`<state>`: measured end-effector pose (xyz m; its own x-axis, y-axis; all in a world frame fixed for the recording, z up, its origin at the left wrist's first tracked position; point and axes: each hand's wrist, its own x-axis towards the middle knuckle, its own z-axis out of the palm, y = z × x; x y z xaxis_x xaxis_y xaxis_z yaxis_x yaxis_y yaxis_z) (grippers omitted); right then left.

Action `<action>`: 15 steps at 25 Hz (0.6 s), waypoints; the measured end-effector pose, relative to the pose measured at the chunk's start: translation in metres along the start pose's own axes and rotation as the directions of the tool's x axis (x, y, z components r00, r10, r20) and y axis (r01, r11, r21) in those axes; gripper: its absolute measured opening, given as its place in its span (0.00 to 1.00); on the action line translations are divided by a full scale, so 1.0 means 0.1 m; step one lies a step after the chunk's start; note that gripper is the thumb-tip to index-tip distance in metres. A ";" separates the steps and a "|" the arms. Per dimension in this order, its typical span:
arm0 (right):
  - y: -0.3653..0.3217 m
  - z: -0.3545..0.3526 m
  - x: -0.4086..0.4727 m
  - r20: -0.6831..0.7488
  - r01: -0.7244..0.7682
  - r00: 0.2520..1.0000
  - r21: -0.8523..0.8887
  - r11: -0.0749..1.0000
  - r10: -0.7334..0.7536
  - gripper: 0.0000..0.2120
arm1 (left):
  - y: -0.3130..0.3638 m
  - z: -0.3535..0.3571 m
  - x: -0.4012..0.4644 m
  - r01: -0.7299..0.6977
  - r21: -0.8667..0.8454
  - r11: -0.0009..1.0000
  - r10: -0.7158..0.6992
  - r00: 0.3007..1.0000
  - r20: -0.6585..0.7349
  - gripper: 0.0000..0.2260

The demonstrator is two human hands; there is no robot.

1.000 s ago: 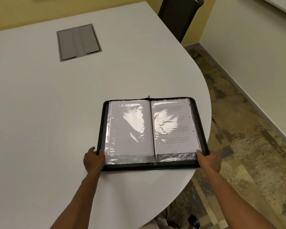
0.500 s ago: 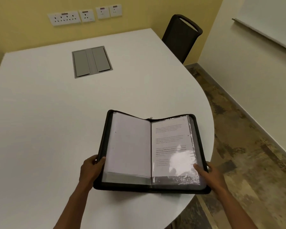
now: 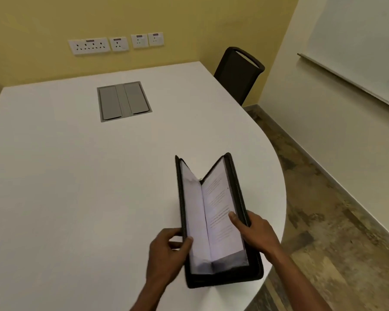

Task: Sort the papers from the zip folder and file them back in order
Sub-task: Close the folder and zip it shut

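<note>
Zip folder (image 3: pixel 220 278) sits half-folded into a V, spine down, near the rounded edge of the white surface (image 3: pixel 76 187), close to me. My left grip (image 3: pixel 166 254) pinches the folder's left cover low down: thumb on the inner side by the blank sheet, other fingers curled round the outside w/ the zip edge between. My right grip (image 3: pixel 256 232) clamps the right cover: thumb pressed on the printed page, rest of the hand wrapped behind the cover. Papers (image 3: pixel 220 212) are in the folder, both halves: left page looks blank, right page carries lines of text, too small to read. Zip teeth run along both outer edges.

Beyond the folder, toward the far wall, a grey cable hatch (image 3: pixel 124 101) w/ two flaps is set flush in the surface. Farther back, a row of wall sockets (image 3: pixel 115 44) on the yellow wall. Far right of the folder, a black chair (image 3: pixel 238 75) stands at the surface's back corner. Right of the folder, past the surface edge, mottled brown floor (image 3: pixel 335 232) and a whiteboard (image 3: pixel 364 41) on the side wall.
</note>
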<state>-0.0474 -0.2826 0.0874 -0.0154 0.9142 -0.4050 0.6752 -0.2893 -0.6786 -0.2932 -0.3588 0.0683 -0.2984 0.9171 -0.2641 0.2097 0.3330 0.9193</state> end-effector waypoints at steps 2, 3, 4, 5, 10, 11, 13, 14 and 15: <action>-0.13 0.14 -0.02 0.014 -0.014 1.000 -0.034 0.999 0.015 0.35 | 0.09 0.21 -0.11 -0.111 0.021 0.994 0.110 0.993 0.040 0.12; -0.19 0.22 -0.01 0.017 -0.027 0.999 -0.029 0.999 0.028 0.40 | 0.11 0.31 -0.17 -0.149 0.037 0.988 0.146 0.987 0.067 0.14; -0.25 0.28 0.00 0.016 -0.036 0.999 -0.019 0.999 0.036 0.44 | 0.14 0.39 -0.22 -0.171 0.047 0.984 0.165 0.981 0.102 0.16; -0.31 0.32 0.01 0.008 -0.050 0.999 -0.008 0.999 0.050 0.46 | 0.17 0.46 -0.26 -0.187 0.059 0.981 0.177 0.974 0.140 0.18; -0.50 0.33 0.05 -0.006 -0.052 0.999 -0.001 0.999 0.052 0.29 | 0.18 0.68 -0.33 -0.287 0.142 0.947 0.250 0.940 0.233 0.16; -0.51 0.33 0.06 0.000 -0.041 0.999 -0.008 0.999 0.041 0.22 | 0.17 0.68 -0.34 -0.287 0.145 0.947 0.248 0.938 0.241 0.16; -0.55 0.32 0.02 -0.004 -0.033 0.999 0.020 0.999 0.033 0.13 | 0.14 0.66 -0.33 -0.288 0.148 0.946 0.242 0.932 0.269 0.19; -0.55 0.32 0.00 -0.006 -0.041 0.999 0.076 0.996 0.042 0.10 | 0.12 0.64 -0.31 -0.293 0.132 0.947 0.246 0.925 0.291 0.22; -0.55 0.32 -0.02 -0.001 -0.047 0.999 0.160 0.986 0.048 0.06 | 0.11 0.61 -0.28 -0.296 0.109 0.949 0.250 0.917 0.310 0.24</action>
<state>-0.1076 -0.2778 0.1061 0.0175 0.8995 -0.4366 0.5489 -0.3736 -0.7478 -0.2258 -0.3672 0.0678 0.0674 0.9924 -0.1029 0.3890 0.0689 0.9187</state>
